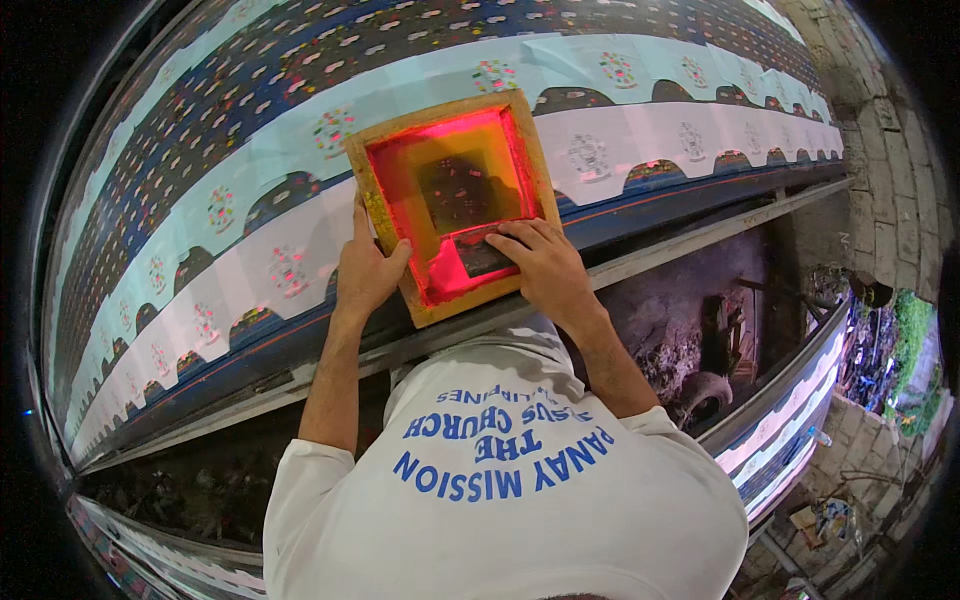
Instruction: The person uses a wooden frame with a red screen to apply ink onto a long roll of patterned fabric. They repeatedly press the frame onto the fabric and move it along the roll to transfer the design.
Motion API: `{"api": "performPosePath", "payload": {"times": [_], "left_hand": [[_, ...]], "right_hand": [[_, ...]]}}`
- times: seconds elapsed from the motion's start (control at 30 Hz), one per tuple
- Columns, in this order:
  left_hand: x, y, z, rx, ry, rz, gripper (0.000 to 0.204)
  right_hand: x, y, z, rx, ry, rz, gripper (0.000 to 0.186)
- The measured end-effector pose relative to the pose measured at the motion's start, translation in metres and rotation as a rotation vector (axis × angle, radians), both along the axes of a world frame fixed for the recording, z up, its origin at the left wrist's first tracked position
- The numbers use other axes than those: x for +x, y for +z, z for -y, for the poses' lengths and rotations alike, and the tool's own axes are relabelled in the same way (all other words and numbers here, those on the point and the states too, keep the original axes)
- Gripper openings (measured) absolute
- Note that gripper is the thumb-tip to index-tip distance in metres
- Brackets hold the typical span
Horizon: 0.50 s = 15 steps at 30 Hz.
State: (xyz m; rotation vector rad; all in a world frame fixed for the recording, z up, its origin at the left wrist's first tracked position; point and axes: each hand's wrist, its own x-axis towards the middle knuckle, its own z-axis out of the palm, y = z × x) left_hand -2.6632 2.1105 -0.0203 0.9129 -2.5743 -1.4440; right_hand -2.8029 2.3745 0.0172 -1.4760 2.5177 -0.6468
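Note:
A wooden-framed printing screen (pixel 455 110) with red ink on its mesh lies on a long patterned cloth (pixel 620 120) stretched over a table. My left hand (pixel 365 270) grips the frame's left side near its lower corner. My right hand (pixel 540 265) presses a dark squeegee (pixel 478 250) down inside the frame at its near end, fingers spread over the blade. Red ink pools around the squeegee. The cloth is pale blue and white with small flower motifs and dark arch shapes.
The table's near edge (pixel 690 235) runs diagonally across the view. Below it lies dark ground with debris and a tyre-like object (pixel 705 390). A second printed table edge (pixel 790 410) runs at the lower right, and a stone wall (pixel 890 170) stands on the right.

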Motion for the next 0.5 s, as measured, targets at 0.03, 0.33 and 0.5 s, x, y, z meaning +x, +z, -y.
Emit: {"api": "performPosePath", "payload": {"times": [0.03,0.33,0.5], "left_hand": [[-0.013,-0.005,-0.009,-0.014,-0.002,0.031,0.109],[-0.147,-0.030,-0.118,-0.063,-0.036,-0.058,0.105],[-0.173,-0.025,-0.148,0.088,0.038,-0.026,0.102]], "right_hand": [[-0.013,0.000,-0.011,-0.006,-0.007,0.027,0.059],[-0.139,-0.009,-0.126,0.012,-0.036,-0.013,0.060],[-0.174,-0.003,-0.148,0.069,0.062,-0.038,0.054]]}}
